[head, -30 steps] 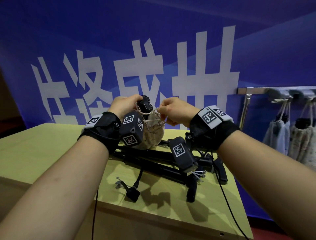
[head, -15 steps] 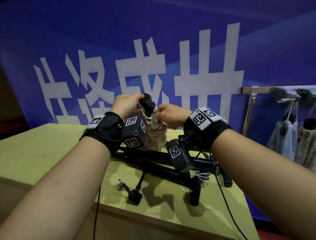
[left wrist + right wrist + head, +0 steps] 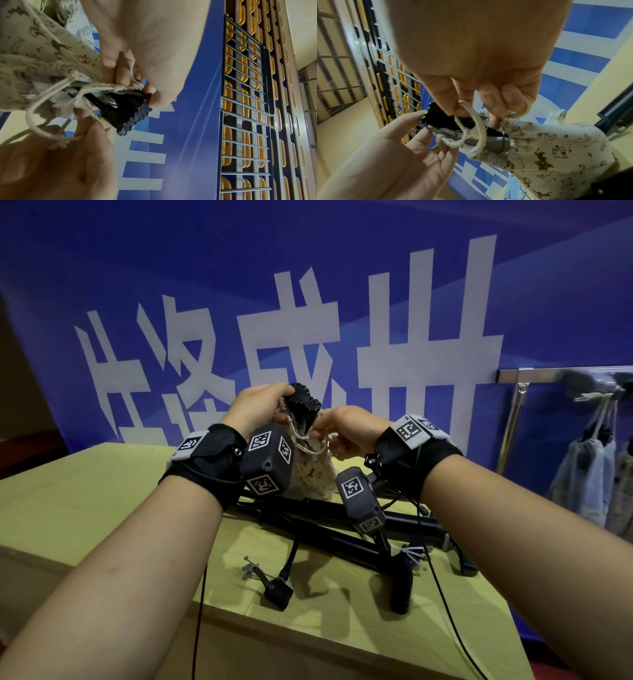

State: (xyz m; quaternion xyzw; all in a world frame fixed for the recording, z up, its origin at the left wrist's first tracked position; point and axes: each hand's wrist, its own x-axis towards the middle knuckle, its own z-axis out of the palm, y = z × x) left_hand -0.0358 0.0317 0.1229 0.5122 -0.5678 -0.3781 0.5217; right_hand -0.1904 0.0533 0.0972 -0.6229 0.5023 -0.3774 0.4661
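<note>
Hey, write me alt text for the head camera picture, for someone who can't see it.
Two hands work a printed cloth pouch over a yellow-green table: the left hand pinches its mouth, where a black scalloped piece sticks out, and the right hand holds the drawstring. A folded black stand lies below, a blue banner behind.

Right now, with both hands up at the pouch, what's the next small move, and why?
Probably push the black scalloped piece deeper in with the left hand before tightening. It juts out past the mouth of the pouch, whose rim that hand pinches, while the right hand has the drawstring hooked in its fingers; pulling now would likely cinch the cord onto the piece.
</note>
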